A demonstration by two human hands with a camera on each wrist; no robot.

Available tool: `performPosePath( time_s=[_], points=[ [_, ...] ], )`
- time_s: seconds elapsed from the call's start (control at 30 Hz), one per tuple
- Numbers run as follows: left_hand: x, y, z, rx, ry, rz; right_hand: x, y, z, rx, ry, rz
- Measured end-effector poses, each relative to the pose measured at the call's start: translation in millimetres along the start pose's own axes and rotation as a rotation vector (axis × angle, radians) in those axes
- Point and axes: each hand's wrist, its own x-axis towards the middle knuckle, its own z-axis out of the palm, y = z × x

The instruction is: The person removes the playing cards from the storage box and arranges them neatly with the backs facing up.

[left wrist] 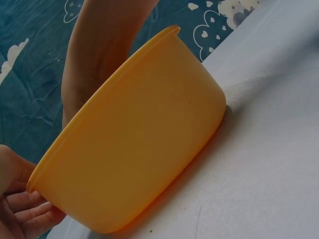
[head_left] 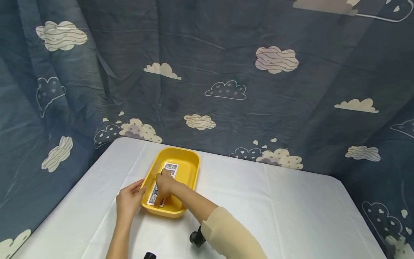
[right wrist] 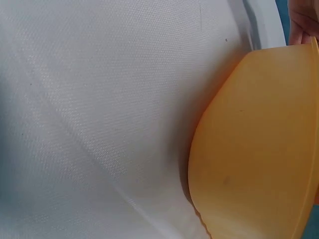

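Note:
A yellow plastic tub (head_left: 185, 169) stands on the white-covered table, its plain outer wall large in both wrist views. Inside lie playing cards (head_left: 170, 166) with dark patterned faces and white borders, in a slanting strip along the tub's left side. My left hand (head_left: 129, 199) grips the tub's left rim, thumb and fingers at the edge; part of it also shows in the left wrist view. Reaching in from the right, my right hand (head_left: 165, 185) is down over the cards and covers the middle of the strip. Its fingers are bent downward; I cannot tell whether they pinch a card.
A white cloth (head_left: 239, 201) covers the table, with creases running across it. Behind and at the sides hangs a dark blue curtain (head_left: 194, 43) printed with clouds. A black device (head_left: 197, 238) is beside the right forearm, and another black piece (head_left: 150, 255) shows at the bottom edge.

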Motion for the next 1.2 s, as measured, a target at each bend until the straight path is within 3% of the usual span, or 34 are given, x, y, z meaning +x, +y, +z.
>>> performPosePath(
  time_s=[0.2, 0.33, 0.53, 0.7, 0.83, 0.97, 1.2],
  points=[
    [-0.9, 0.3, 2.6, 0.023, 0.029, 0.017, -16.2, 14, -21, 0.019, 0.090, -0.062],
    [-3.3, 1.0, 6.0, 0.010, 0.026, 0.013, -39.1, 35, -41, 0.069, 0.184, -0.064],
    [-8.5, 2.3, 6.9, 0.018, 0.005, -0.019, -86.4, 91, -58, 0.218, 0.326, -0.017],
    [-8.1, 1.5, 2.0, 0.044, 0.021, -0.013, -123.4, 138, -54, 0.299, 0.393, 0.054],
    [-7.0, 0.9, -5.6, 0.061, 0.034, -0.032, -136.9, 165, -35, 0.278, 0.310, 0.070],
    [-10.2, -1.3, -9.5, 0.068, 0.018, -0.062, -142.3, 182, -12, 0.253, 0.184, 0.030],
    [-13.3, 0.6, -3.6, 0.070, -0.028, -0.057, -150.5, 198, 5, 0.276, 0.011, 0.016]
  ],
)
